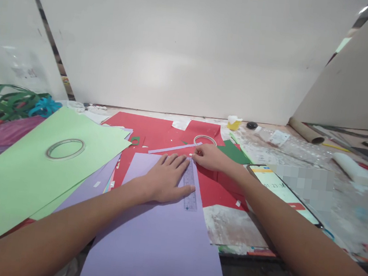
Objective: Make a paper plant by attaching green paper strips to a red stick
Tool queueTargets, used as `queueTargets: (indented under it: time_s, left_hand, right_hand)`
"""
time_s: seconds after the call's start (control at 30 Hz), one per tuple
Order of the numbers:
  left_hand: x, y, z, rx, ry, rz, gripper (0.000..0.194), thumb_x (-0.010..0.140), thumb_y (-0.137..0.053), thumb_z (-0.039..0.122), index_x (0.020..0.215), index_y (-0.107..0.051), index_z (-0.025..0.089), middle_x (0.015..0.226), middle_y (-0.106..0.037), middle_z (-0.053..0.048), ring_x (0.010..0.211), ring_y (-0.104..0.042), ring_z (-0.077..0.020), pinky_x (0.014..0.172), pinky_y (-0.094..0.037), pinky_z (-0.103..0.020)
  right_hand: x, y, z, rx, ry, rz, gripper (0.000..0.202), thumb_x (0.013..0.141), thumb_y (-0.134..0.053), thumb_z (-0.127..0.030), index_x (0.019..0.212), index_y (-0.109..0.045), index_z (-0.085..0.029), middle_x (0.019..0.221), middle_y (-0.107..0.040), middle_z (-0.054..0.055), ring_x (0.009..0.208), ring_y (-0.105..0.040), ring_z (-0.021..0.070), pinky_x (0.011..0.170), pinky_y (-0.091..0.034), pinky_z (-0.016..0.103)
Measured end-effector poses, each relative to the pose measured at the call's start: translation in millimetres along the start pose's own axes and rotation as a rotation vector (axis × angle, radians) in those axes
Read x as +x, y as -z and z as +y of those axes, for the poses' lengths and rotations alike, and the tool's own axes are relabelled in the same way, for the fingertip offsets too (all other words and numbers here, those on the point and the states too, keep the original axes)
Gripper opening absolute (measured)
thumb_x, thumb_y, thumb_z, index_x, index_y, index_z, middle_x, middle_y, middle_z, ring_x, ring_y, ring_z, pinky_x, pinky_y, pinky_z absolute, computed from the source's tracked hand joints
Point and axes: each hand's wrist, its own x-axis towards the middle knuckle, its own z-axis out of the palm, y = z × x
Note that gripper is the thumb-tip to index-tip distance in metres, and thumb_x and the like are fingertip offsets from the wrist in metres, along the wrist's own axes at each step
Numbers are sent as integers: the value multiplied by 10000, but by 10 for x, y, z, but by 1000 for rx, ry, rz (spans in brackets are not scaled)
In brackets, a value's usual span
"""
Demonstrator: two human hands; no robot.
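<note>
A large purple sheet of paper [158, 246] lies lengthwise before me, its near end hanging over the table's edge. My left hand [166, 180] rests flat on it with fingers spread, the fingertips and thumb pressing a small clear ruler [190, 200]. At the far end of the ruler my right hand [210, 156] is closed in a pinch at the sheet's top edge. What its fingers hold is hidden. Just beyond, a narrow purple strip [172, 148] lies across red paper [145, 129], one end close to the right fingertips. A white tape roll [205, 138] sits behind that hand.
Green sheets [30, 173] carrying another tape roll [65, 149] lie at left. To the right are a phone [284, 193], a plastic bottle [286, 143] and a cardboard tube [306, 131]. A yellow tub [234, 123] stands near the white back panel [181, 44].
</note>
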Motion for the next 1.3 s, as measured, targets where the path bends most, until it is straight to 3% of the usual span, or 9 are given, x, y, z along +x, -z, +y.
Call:
queueTargets:
  time_s: [0.97, 1.3]
  left_hand:
    - [-1, -16, -16, -12, -6, -16, 820, 913, -210, 682, 1535, -208, 146, 1593, -230, -119, 1452, -188, -336, 1157, -158, -503]
    - [-3, -12, 6, -7, -14, 5, 785, 915, -251, 652, 1517, -253, 149, 1577, -272, -121, 1427, -234, -348, 1141, -182, -497]
  right_hand:
    - [-17, 2, 1, 23, -13, -2, 163, 806, -546, -266, 672, -498, -186, 666, -583, 8, 605, -494, 130, 543, -290, 265]
    - [-22, -44, -97, -32, -86, 67, 170, 758, -557, -218, 626, -455, -185, 657, -594, 26, 575, -481, 128, 530, -273, 279]
